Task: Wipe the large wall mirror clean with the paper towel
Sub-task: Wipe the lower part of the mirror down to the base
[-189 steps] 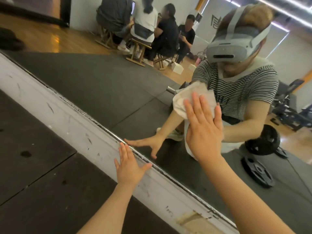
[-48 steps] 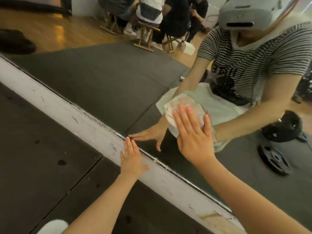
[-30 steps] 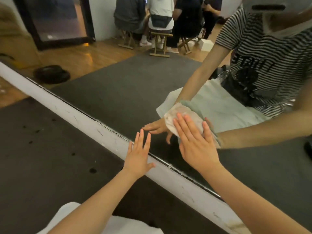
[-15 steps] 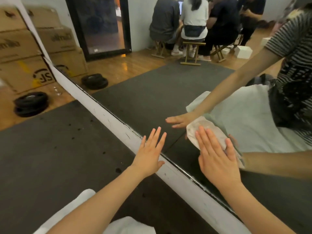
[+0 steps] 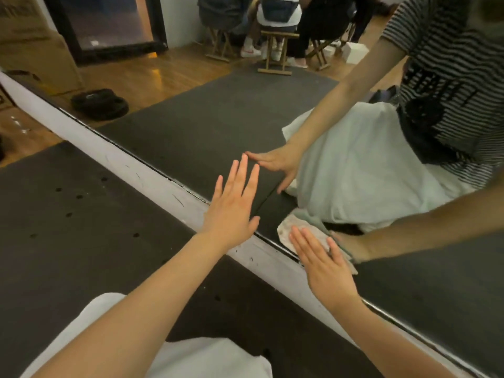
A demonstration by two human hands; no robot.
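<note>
Furthest left of the grip, a cardboard box carries dark lettering cut off by the frame edge; it cannot be read. Nearer, a stack of black weight plates shows in the glass, well apart from both hands.

The left hand lies flat with straight, spread fingers, its fingertips on the wall mirror and its heel over the white base strip. It holds nothing and seems to serve as a brace.

Just to its right, the right hand presses the paper towel against the glass with flat fingers, not curled round it. The towel sits under and beyond the fingertips, at the mirror's bottom edge where glass meets strip.

Risks, as a judgement: because the towel is only pinned by flat fingers, a fast stroke could let it slip out or bunch, leaving bare skin to smear the glass. The bracing left fingertips are likely to leave fresh prints on the glass. The towel looks crumpled and mottled, so it may spread grime rather than lift it. So low down, it could snag on the strip's edge and tear.

Further right, the reflected striped T-shirt bears dark, mirror-reversed lettering that cannot be made out.
</note>
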